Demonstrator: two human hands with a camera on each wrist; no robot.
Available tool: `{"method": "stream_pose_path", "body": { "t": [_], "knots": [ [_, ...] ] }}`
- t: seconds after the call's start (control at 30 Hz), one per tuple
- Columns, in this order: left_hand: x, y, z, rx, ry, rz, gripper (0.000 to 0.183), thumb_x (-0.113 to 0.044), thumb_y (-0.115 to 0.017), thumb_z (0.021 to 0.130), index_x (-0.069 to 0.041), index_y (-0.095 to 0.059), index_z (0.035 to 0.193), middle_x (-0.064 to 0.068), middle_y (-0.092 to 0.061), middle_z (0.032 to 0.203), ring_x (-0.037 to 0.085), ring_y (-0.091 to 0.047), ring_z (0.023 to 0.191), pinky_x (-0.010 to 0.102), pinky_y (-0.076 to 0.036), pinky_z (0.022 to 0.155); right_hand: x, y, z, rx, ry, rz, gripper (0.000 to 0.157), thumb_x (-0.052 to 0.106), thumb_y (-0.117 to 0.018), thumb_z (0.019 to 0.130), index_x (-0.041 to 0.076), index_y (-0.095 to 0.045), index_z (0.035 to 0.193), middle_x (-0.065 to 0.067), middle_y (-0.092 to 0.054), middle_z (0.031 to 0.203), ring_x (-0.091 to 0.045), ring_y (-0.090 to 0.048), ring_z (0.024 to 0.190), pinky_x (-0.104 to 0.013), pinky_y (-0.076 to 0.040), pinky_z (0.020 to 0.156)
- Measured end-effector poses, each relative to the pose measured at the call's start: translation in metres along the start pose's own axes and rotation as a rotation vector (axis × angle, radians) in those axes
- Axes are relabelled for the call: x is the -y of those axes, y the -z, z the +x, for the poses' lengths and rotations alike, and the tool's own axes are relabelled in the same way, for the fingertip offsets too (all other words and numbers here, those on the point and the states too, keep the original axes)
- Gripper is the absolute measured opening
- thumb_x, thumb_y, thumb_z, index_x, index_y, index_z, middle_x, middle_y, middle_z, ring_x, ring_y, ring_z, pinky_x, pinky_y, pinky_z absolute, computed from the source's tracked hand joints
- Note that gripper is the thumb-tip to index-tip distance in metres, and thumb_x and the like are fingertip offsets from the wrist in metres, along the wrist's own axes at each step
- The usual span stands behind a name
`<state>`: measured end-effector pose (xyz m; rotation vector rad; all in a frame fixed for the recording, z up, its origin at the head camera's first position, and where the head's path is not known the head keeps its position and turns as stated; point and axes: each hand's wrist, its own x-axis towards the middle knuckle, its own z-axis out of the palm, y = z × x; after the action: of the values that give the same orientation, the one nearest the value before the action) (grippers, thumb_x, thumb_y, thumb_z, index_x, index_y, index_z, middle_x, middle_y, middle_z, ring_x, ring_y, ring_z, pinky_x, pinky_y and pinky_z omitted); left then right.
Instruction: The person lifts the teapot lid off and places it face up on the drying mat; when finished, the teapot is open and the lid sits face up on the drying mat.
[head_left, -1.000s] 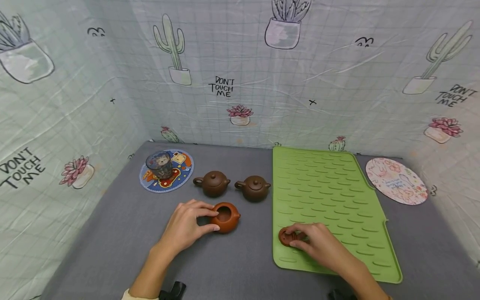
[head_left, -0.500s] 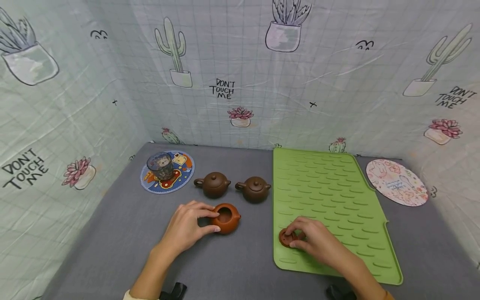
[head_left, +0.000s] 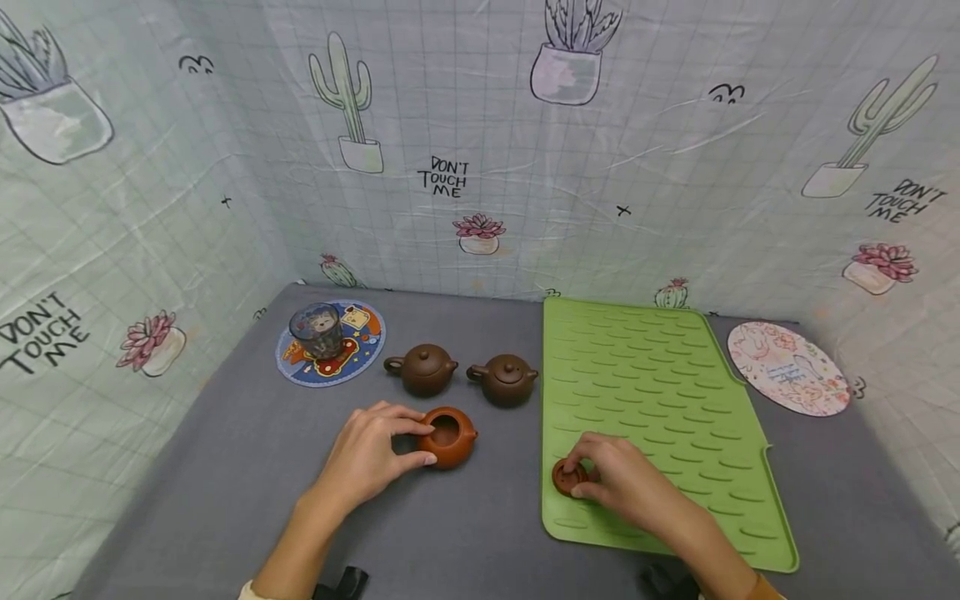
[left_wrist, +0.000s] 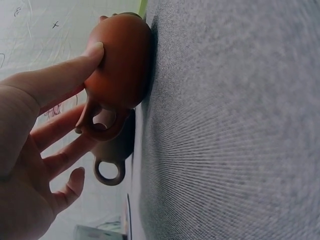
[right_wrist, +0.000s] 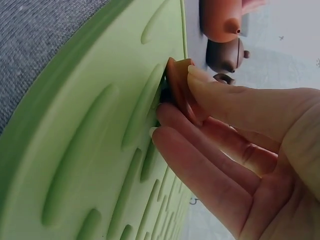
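Observation:
My left hand (head_left: 367, 450) holds an orange-red clay teapot (head_left: 454, 454) by its sides, thumb and fingertips at its uncovered round opening. In the left wrist view the thumb lies on the wall of the teapot (left_wrist: 125, 60), above its loop handle (left_wrist: 102, 131). Over the near left corner of the green mat (head_left: 637, 400), my right hand (head_left: 626, 479) pinches a small round reddish-brown lid (head_left: 564, 479). Its ringed inner side faces up. The right wrist view has the lid (right_wrist: 181, 82) tilted at the mat, with other fingers beside it; its knob is hidden.
Two dark brown lidded teapots, one on the left (head_left: 426, 371) and one on the right (head_left: 507, 382), stand behind the orange one. A glass (head_left: 318, 332) sits on a blue round placemat (head_left: 365, 358) at far left. A pink patterned oval mat (head_left: 789, 369) lies far right.
The right hand's fingers have shifted slightly on the lid, which shows less of its raised inner ring. My left hand and the teapot stay in place; the head view has shifted a little.

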<state>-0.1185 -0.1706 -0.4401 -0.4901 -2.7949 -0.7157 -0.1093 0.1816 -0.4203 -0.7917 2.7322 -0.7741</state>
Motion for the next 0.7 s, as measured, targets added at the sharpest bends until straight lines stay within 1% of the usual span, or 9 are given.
{"method": "stream_pose_path", "body": {
  "t": [0.13,0.3,0.43,0.53,0.63,0.7],
  "knots": [
    [-0.0007,0.0002,0.0005,0.013,0.009,0.005,0.035,-0.038,-0.095,0.067,-0.026,-0.084,0.098,-0.010,-0.078,0.106,0.011,-0.068,0.097,0.034,-0.044,0.077,0.0009,-0.0009,0.0006,-0.011,-0.016,-0.036,0.023,0.011,-0.089,0.075,0.016,-0.073,0.091,0.006,-0.067,0.092,-0.003,-0.065,0.073,-0.019,-0.054,0.063],
    [-0.0021,0.0012,0.0003,0.019,0.024,0.012,0.034,-0.037,-0.095,0.067,-0.026,-0.084,0.097,-0.010,-0.078,0.106,0.012,-0.068,0.097,0.034,-0.044,0.078,-0.0001,-0.0013,0.0014,-0.017,-0.015,-0.064,0.023,0.012,-0.090,0.075,0.018,-0.073,0.089,0.007,-0.066,0.093,0.000,-0.064,0.072,-0.019,-0.054,0.064],
    [-0.0042,0.0021,0.0012,0.025,0.018,0.023,0.035,-0.038,-0.095,0.067,-0.025,-0.084,0.098,-0.009,-0.078,0.106,0.012,-0.068,0.096,0.034,-0.043,0.077,-0.0019,0.0006,-0.0005,-0.009,-0.006,-0.067,0.022,0.014,-0.089,0.077,0.019,-0.072,0.090,0.008,-0.067,0.095,0.003,-0.064,0.072,-0.020,-0.053,0.064],
    [-0.0061,0.0027,0.0016,0.030,0.009,0.044,0.034,-0.038,-0.094,0.068,-0.025,-0.084,0.098,-0.009,-0.078,0.106,0.013,-0.068,0.096,0.034,-0.044,0.077,-0.0039,0.0022,-0.0019,-0.012,0.011,-0.077,0.022,0.016,-0.089,0.078,0.020,-0.072,0.092,0.009,-0.066,0.096,0.006,-0.060,0.072,-0.020,-0.052,0.064],
    [-0.0081,0.0038,0.0011,0.036,0.003,0.063,0.034,-0.038,-0.094,0.069,-0.025,-0.083,0.099,-0.007,-0.078,0.107,0.015,-0.068,0.097,0.035,-0.044,0.077,-0.0054,0.0026,-0.0022,-0.016,0.019,-0.083,0.024,0.018,-0.089,0.078,0.021,-0.068,0.090,0.011,-0.064,0.095,0.007,-0.056,0.072,-0.020,-0.049,0.064],
    [-0.0094,0.0050,0.0004,0.041,0.003,0.074,0.034,-0.037,-0.093,0.070,-0.024,-0.083,0.100,-0.006,-0.078,0.107,0.016,-0.069,0.097,0.035,-0.044,0.076,-0.0054,0.0026,-0.0021,-0.011,0.014,-0.075,0.027,0.018,-0.089,0.078,0.022,-0.064,0.090,0.012,-0.062,0.093,0.006,-0.055,0.073,-0.019,-0.048,0.063]
  ]
}}
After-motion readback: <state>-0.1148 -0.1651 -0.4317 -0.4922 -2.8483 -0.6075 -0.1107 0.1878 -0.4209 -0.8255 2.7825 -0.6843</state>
